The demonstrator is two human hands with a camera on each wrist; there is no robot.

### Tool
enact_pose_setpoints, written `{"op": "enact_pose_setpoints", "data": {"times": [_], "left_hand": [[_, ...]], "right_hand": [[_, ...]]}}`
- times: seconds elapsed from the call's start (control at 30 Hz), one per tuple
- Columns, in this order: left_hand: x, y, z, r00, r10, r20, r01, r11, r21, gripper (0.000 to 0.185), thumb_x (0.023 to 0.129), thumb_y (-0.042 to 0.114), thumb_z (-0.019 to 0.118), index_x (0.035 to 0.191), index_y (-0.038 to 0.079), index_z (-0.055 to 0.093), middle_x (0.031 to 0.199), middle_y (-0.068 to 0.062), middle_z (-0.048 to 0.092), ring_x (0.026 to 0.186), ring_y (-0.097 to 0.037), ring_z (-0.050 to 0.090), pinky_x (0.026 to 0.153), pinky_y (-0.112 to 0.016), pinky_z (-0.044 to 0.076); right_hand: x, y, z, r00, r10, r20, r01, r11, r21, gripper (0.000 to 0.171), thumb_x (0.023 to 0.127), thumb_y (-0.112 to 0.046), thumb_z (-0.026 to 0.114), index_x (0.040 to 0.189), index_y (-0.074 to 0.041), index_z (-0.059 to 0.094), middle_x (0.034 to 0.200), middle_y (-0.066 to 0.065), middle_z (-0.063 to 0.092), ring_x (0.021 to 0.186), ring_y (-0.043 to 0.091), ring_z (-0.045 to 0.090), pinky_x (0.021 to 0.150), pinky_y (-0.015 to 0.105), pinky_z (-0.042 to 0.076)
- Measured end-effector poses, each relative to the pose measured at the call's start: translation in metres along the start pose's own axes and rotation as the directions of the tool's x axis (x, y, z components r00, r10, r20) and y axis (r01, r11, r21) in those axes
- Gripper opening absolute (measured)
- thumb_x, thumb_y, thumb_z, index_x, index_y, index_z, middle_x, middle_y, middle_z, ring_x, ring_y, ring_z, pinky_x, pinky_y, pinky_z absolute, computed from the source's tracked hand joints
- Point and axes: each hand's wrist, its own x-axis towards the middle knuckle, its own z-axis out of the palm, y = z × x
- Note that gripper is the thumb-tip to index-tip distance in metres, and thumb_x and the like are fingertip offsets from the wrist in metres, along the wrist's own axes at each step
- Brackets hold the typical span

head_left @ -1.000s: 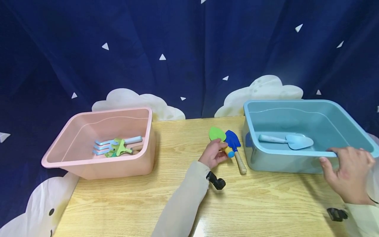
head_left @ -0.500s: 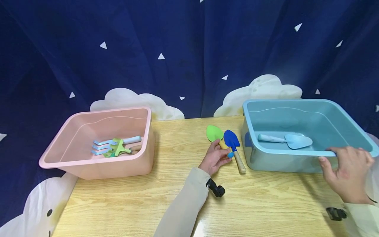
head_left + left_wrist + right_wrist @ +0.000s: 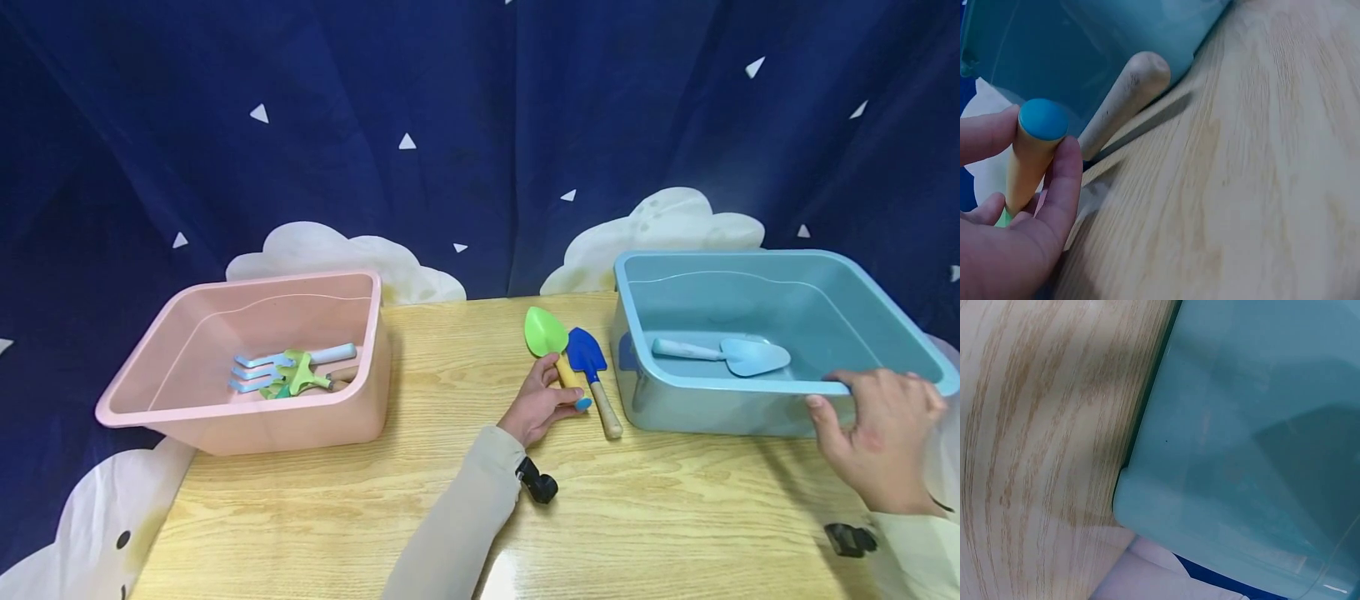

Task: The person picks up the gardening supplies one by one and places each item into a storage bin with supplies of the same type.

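Sorting looks partly done from where I stand: the pink tub (image 3: 247, 367) on the left already holds 2 small rakes, a pale blue one (image 3: 288, 359) and a green one (image 3: 300, 375), and the blue tub (image 3: 765, 333) on the right holds 1 pale blue trowel (image 3: 723, 354). By my reckoning 2 tools are left out on the wooden table (image 3: 420, 467), both lying between the tubs and just beside the blue one.

The left hand (image 3: 538, 404) has its fingers and thumb curled round the handle of the green shovel (image 3: 551, 346), pinching it near the blue end cap; the left wrist view shows that cap between thumb and forefinger. Whether the blade is off the table I cannot tell. The shovel has a bright green, leaf-shaped scoop, a short yellowish handle and a round blue tip, and it looks light and easy to carry in 1 hand.

Just beside it, touching or nearly so, lies the dark blue spade (image 3: 592, 375) with a bare wooden handle, its rounded end close to the blue tub's wall.

The right hand (image 3: 873, 437) grips the near rim of the blue tub, fingers hooked over the edge, apparently steadying it.
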Motion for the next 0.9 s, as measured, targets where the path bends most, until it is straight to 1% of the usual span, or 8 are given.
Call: {"op": "enact_pose_setpoints", "data": {"times": [0.17,0.37,0.43,0.53,0.6,0.67,0.77,0.9], "left_hand": [[-0.001,0.002,-0.005,1.0,0.003,0.011,-0.004,0.999,0.04,0.083,0.086,-0.011,0.063,0.154,0.018,0.026,0.148,-0.016,0.042,0.097,-0.022,0.064,0.085,-0.042,0.059],[-0.004,0.005,-0.009,1.0,0.008,0.015,-0.008,0.999,0.031,0.081,0.086,-0.01,0.063,0.153,0.02,0.029,0.147,-0.013,0.044,0.083,-0.018,0.065,0.07,-0.032,0.06],[-0.006,0.007,-0.011,1.0,0.014,0.023,-0.014,0.999,0.032,0.081,0.086,-0.01,0.062,0.153,0.021,0.03,0.147,-0.013,0.044,0.08,-0.017,0.065,0.068,-0.031,0.06],[-0.008,0.012,-0.016,0.999,0.027,0.038,-0.03,0.997,0.068,0.081,0.086,-0.012,0.062,0.154,0.019,0.03,0.147,-0.015,0.044,0.078,-0.019,0.065,0.072,-0.036,0.061],[-0.008,0.017,-0.021,0.998,0.02,0.06,-0.027,0.993,0.119,0.082,0.085,-0.013,0.062,0.154,0.019,0.03,0.147,-0.017,0.043,0.08,-0.019,0.065,0.076,-0.041,0.061],[-0.007,0.024,-0.026,0.996,-0.004,0.09,-0.013,0.982,0.19,0.082,0.085,-0.014,0.062,0.154,0.019,0.03,0.146,-0.018,0.041,0.082,-0.02,0.064,0.079,-0.044,0.06],[-0.004,0.038,-0.034,0.987,-0.058,0.15,0.007,0.947,0.32,0.082,0.085,-0.012,0.062,0.153,0.02,0.031,0.144,-0.017,0.039,0.084,-0.02,0.064,0.08,-0.045,0.06],[-0.001,0.06,-0.042,0.973,-0.101,0.205,-0.001,0.894,0.447,0.082,0.085,-0.01,0.062,0.153,0.022,0.029,0.147,-0.018,0.038,0.082,-0.02,0.066,0.079,-0.046,0.06]], "right_hand": [[0.0,0.001,0.002,1.0,-0.006,-0.012,0.007,1.0,0.01,0.082,0.093,-0.069,0.041,0.095,0.01,0.064,0.085,0.034,0.056,0.085,0.056,0.041,0.088,0.07,0.017],[0.0,0.001,0.003,0.999,-0.014,-0.029,0.015,1.0,0.02,0.087,0.092,-0.072,0.038,0.097,0.011,0.062,0.086,0.034,0.054,0.087,0.057,0.038,0.092,0.071,0.015],[0.0,0.001,0.003,1.0,-0.016,-0.025,0.016,1.0,0.017,0.086,0.092,-0.072,0.038,0.097,0.011,0.062,0.085,0.034,0.054,0.086,0.057,0.039,0.09,0.071,0.015],[0.0,0.0,0.002,1.0,-0.024,-0.018,0.024,1.0,0.01,0.086,0.092,-0.072,0.038,0.097,0.011,0.063,0.085,0.034,0.054,0.085,0.057,0.04,0.088,0.07,0.017],[0.001,0.0,0.002,0.999,-0.027,-0.019,0.027,1.0,-0.002,0.085,0.092,-0.071,0.038,0.097,0.01,0.063,0.084,0.034,0.056,0.084,0.056,0.041,0.086,0.069,0.019],[0.001,0.0,0.001,1.0,-0.028,-0.012,0.028,0.999,-0.017,0.083,0.093,-0.07,0.039,0.097,0.009,0.064,0.084,0.034,0.057,0.082,0.055,0.042,0.083,0.068,0.02],[0.002,-0.001,-0.001,1.0,-0.025,-0.009,0.024,0.999,-0.035,0.08,0.092,-0.069,0.041,0.095,0.007,0.065,0.082,0.033,0.058,0.08,0.054,0.044,0.08,0.067,0.022],[0.001,-0.002,0.001,0.998,-0.034,-0.045,0.035,0.999,0.008,0.084,0.092,-0.072,0.04,0.096,0.009,0.063,0.083,0.033,0.054,0.083,0.056,0.04,0.086,0.069,0.019]]}}
